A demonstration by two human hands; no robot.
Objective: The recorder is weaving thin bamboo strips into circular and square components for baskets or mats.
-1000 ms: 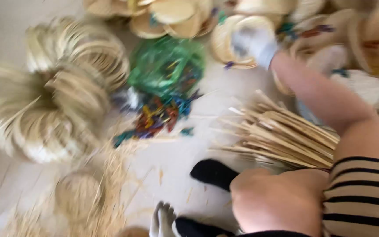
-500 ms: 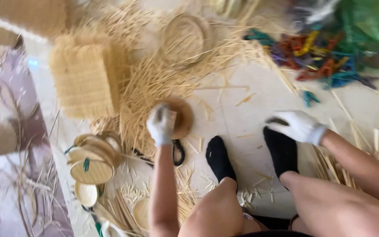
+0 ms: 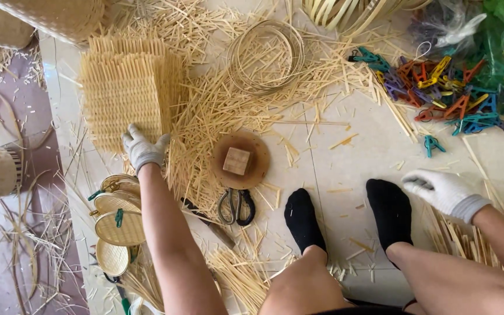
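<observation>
Mats (image 3: 125,93) ×1 stack (L hand (image 3: 141,150) on)

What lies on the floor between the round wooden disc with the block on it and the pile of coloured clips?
In the head view, between the wooden disc and the coloured clips lie only scattered bamboo slivers on pale floor tile.

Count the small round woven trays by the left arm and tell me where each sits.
3 show clearly, in an overlapping row left of the left arm: top tray, middle tray, bottom tray. The left hand rests above them on a woven mat stack. More may be hidden underneath.
</observation>
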